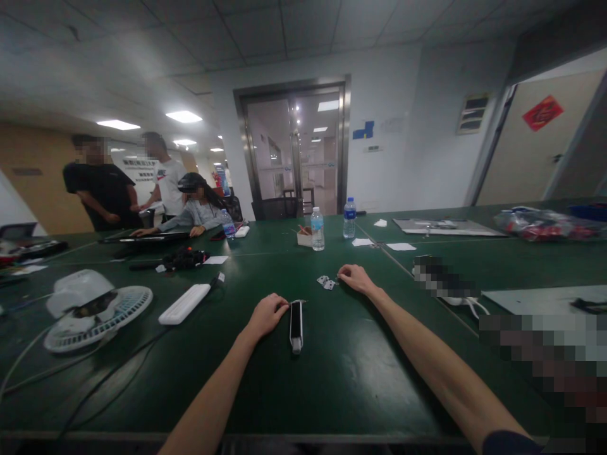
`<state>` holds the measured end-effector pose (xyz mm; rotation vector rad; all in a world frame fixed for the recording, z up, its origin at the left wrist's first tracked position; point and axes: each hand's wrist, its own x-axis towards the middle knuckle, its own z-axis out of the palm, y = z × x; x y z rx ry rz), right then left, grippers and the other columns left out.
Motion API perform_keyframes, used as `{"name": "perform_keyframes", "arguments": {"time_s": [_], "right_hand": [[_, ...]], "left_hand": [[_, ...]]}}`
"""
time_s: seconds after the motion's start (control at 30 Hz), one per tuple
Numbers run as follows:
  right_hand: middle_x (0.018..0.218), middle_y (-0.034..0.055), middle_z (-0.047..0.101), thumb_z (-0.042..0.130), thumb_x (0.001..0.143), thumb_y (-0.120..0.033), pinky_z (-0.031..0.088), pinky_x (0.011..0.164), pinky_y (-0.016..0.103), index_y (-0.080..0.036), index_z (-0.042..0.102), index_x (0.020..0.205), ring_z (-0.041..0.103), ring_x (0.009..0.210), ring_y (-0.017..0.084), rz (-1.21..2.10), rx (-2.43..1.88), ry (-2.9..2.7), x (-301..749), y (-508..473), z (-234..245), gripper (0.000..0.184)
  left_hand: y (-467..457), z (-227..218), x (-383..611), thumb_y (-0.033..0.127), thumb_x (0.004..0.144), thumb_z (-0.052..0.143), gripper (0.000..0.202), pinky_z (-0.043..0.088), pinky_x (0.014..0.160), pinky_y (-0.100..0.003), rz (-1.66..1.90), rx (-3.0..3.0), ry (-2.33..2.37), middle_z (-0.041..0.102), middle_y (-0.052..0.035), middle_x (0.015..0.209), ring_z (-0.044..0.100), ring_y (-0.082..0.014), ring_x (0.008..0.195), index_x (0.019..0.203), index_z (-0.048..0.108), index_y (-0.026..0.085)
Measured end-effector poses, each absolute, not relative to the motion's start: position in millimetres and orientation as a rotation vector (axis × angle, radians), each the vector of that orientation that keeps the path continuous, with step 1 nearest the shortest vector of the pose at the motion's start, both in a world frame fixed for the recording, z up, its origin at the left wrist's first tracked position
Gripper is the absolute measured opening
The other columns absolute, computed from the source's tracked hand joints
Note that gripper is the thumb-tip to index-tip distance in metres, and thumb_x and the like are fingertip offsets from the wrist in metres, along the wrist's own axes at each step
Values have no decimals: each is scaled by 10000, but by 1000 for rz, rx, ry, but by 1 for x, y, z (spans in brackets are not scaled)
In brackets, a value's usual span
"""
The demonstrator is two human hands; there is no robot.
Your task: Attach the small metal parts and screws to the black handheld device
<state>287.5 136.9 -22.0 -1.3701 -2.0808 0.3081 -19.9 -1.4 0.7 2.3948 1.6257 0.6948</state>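
Observation:
My left hand (268, 316) lies curled on the green work table (351, 379), its fingertips against the upper end of a narrow black bar with silver ends (296, 325). Whether those fingers grip the bar I cannot tell. My right hand (358, 279) rests on the table farther ahead, fingers stretched out and apart from a small metal hinge (326, 282). The hinge lies flat just beyond the fingertips.
A white fan (97, 313) lies on its back at left, beside a white bar-shaped object with a black cable (184, 304). Water bottles (317, 229) and a small box of pens (304, 237) stand ahead. A seated person (199, 208) and two standing people (102, 183) are beyond the table.

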Motion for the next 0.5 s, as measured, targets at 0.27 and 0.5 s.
{"name": "perform_keyframes", "arguments": {"time_s": [0.27,0.5], "right_hand": [[813,13,691,523,781,-260,421,683,214,-192,705,839,599,723,133,304,-1329,-2195,287,138,-20,203],[868,18,685,523,802,-281,427,703,203,-198,698,910,603,771,132,290,-1391,-2287,285,135,-12,221]], "left_hand": [[-3,5,-18,329,871,440,264,458,735,-307,681,2351,1616,620,-45,901,563,-181,822,891,663,189],[-2,5,-18,334,873,449,260,454,745,-309,696,2375,1587,625,-52,891,564,-186,827,875,665,190]]}}
